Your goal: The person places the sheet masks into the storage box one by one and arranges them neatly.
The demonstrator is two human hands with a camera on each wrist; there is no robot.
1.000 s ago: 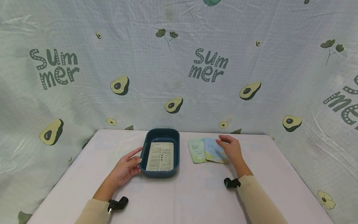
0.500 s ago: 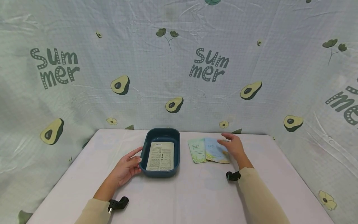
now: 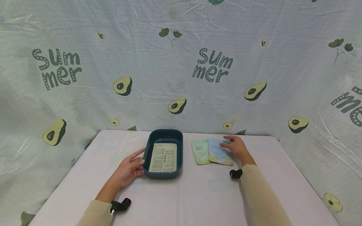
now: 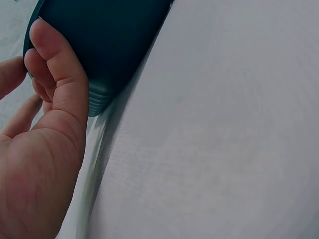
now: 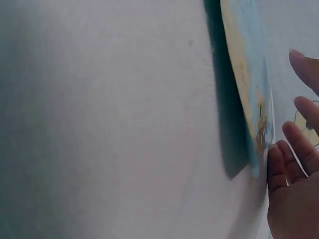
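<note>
Left hand point(image 3: 128, 171) reaches forward, fingers parted, loosely bent, against left side of tray point(image 3: 162, 176). Right hand point(image 3: 237, 147) at right edge of blue packet point(image 3: 219, 155), thumb and fingers apart, nothing gripped; cannot tell whether fingertips touch. Tray deep, smooth, dark blue, rounded corners; cream packet point(image 3: 163, 158) inside, flat, covered in small print. Blue packet thin, overlaps pale green packet point(image 3: 200, 152), both right of tray on pinkish-white table point(image 3: 175, 204). Wrinkled cloth point(image 3: 141, 62) behind, avocado print.
</note>
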